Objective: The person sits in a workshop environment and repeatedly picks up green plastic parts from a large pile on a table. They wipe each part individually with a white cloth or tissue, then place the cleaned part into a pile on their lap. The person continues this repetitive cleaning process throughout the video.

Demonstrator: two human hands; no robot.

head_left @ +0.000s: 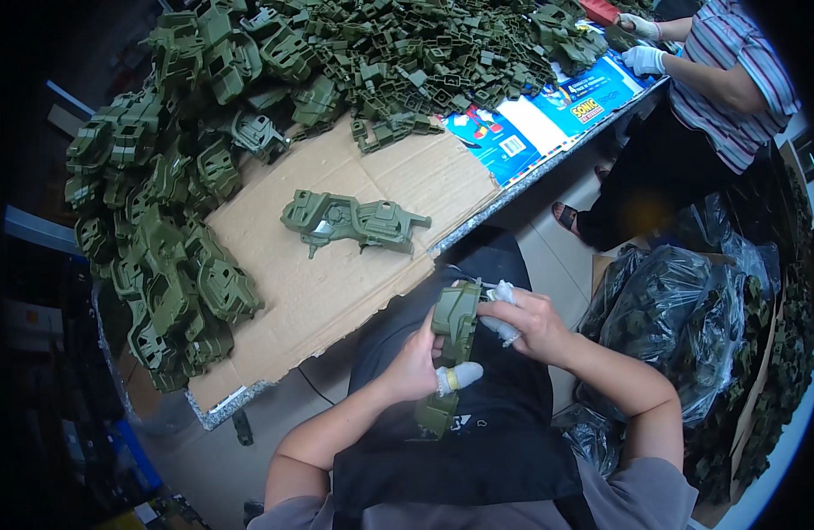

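Note:
Over my dark apron I hold an olive-green moulded plastic part [457, 311] upright. My left hand [414, 364] grips its side, with a white cover on the thumb. At the part's upper right edge is my right hand [529, 320], its fingers pinched together and wrapped in white covers; what they hold, if anything, is too small to make out. On the cardboard sheet [336, 291] in front of me lies another olive-green plastic part [358, 221], longish, with cut-outs and raised blocks.
Heaps of green parts [173, 274] cover the table's left side, and smaller green pieces [416, 53] its far side. Blue printed sheets [504, 146] lie at the right edge. A person's gloved hand [644, 61] works there. Clear plastic bags [667, 300] stand to my right.

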